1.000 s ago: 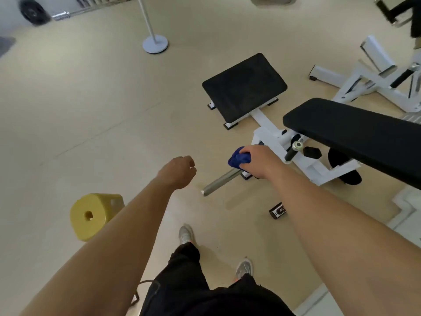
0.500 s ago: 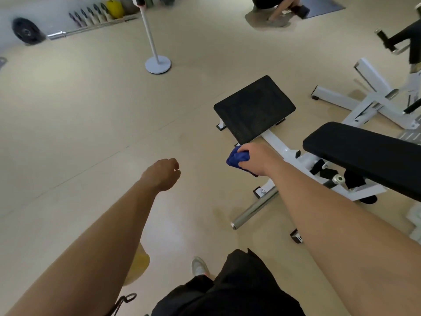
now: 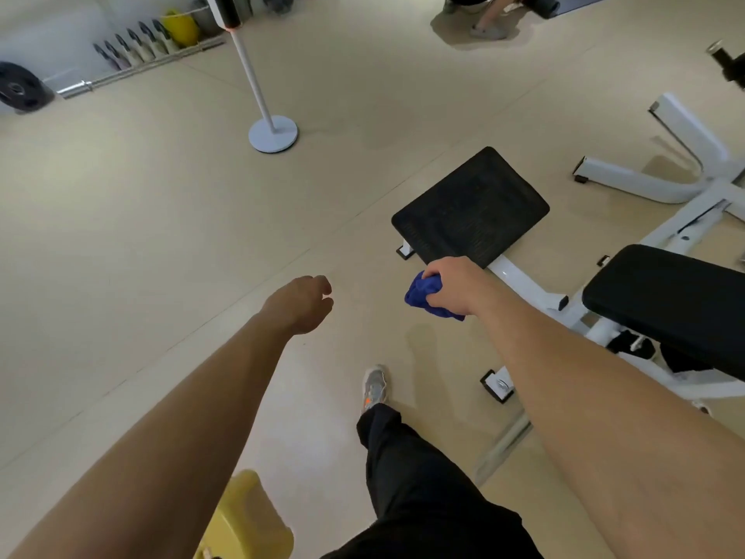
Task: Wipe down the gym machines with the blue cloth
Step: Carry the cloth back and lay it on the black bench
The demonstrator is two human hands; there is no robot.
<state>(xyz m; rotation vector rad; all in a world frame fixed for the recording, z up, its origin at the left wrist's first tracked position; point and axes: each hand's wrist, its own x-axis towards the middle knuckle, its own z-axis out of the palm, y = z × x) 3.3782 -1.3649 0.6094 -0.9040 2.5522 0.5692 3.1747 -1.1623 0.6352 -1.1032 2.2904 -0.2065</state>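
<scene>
Blue cloth (image 3: 429,298) is bunched into a wad w/ the R hand (image 3: 455,284) clamped round it, fingers curled over the top. It's held in the air just beside the near edge of the black footplate (image 3: 469,207), not touching it or the white frame (image 3: 520,278) below. L hand (image 3: 300,302) hangs out front over bare floor (image 3: 161,236), fingers loosely curled, holding nothing. As for progress, nothing shows which surfaces are done: no damp streaks or sheen on the footplate or on the black bench pad (image 3: 665,300) to the right, so can't tell from looks alone. Since the cloth is off every surface, I'd judge this as between passes, prob. lining up on the footplate or the frame rail next to it. Left to do, at min: get the cloth back in contact, and likely the second white machine (image 3: 645,183) further right, which the cloth is well apart from. A yellow block (image 3: 246,522) sits near the feet, and a white stand (image 3: 273,133) is further out on the floor.
</scene>
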